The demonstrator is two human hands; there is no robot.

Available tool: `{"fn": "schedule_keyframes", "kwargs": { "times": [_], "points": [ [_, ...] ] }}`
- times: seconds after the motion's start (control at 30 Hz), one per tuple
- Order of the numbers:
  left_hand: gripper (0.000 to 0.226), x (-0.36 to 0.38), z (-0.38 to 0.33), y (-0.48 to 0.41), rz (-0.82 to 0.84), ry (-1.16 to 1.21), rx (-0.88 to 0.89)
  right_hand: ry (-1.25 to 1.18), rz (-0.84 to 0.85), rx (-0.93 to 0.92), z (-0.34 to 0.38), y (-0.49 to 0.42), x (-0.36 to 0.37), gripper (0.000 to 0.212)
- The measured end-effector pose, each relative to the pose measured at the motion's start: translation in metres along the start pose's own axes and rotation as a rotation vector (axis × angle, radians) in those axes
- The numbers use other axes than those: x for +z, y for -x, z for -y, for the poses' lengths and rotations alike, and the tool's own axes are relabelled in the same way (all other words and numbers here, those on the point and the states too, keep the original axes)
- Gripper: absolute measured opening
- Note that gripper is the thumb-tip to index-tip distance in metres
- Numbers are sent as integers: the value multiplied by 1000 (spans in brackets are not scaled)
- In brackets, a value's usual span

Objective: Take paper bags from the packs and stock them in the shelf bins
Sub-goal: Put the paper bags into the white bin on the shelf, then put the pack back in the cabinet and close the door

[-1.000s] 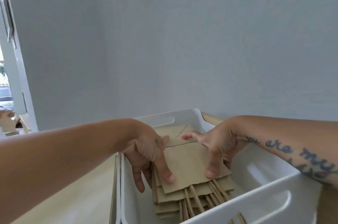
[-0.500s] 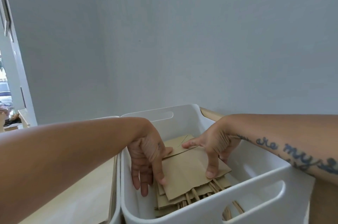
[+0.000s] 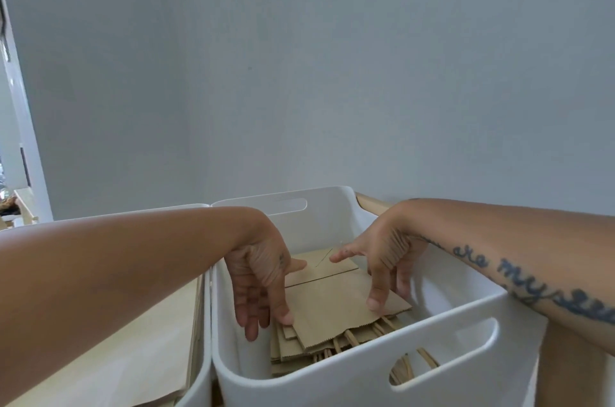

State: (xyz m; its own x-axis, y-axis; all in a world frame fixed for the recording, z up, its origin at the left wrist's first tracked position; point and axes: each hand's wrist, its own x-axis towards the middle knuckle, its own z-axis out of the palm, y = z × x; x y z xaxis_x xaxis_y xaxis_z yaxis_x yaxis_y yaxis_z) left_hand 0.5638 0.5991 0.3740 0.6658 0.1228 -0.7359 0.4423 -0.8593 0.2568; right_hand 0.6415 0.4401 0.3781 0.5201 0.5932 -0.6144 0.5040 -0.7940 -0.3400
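I see both hands reaching into a white plastic bin [image 3: 366,370], fingers loose and spread, gripping nothing. The left hand [image 3: 259,277] touches the left edge of a flat stack of brown paper bags [image 3: 332,306] inside it. The right hand [image 3: 382,260] presses fingertips on the top bag, apparently squaring the pile. A second bin [image 3: 203,340] stands just left.
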Motion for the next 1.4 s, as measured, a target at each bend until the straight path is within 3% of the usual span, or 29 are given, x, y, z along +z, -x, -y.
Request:
{"fn": "schedule_keyframes", "kwargs": {
  "times": [0.1,0.23,0.4,0.57,0.67,0.87,1.03,1.27,1.4],
  "points": [
    [108,1,-12,14,-107,-100,9,39,-130,-33,0,15,-7,90],
    [105,-16,-22,50,-359,-196,38,-91,-346,-210,-12,58,-18,71],
    [90,-6,-58,111,-690,-36,344,-393,-636,-365,-47,133,-4,48],
    [78,46,-123,145,-826,7,587,-467,-868,-317,-98,213,47,30],
    [70,84,-163,147,-878,14,715,-480,-898,-179,-144,247,87,30],
    [62,175,-213,103,-737,29,816,-423,-762,219,-252,267,189,35],
    [62,259,-238,31,-511,110,789,-542,-725,401,-331,258,276,36],
    [61,369,-257,-63,-191,248,606,-682,-754,501,-385,229,367,52],
    [76,415,-261,-112,-107,321,548,-726,-791,495,-405,208,395,58]
  ]
}}
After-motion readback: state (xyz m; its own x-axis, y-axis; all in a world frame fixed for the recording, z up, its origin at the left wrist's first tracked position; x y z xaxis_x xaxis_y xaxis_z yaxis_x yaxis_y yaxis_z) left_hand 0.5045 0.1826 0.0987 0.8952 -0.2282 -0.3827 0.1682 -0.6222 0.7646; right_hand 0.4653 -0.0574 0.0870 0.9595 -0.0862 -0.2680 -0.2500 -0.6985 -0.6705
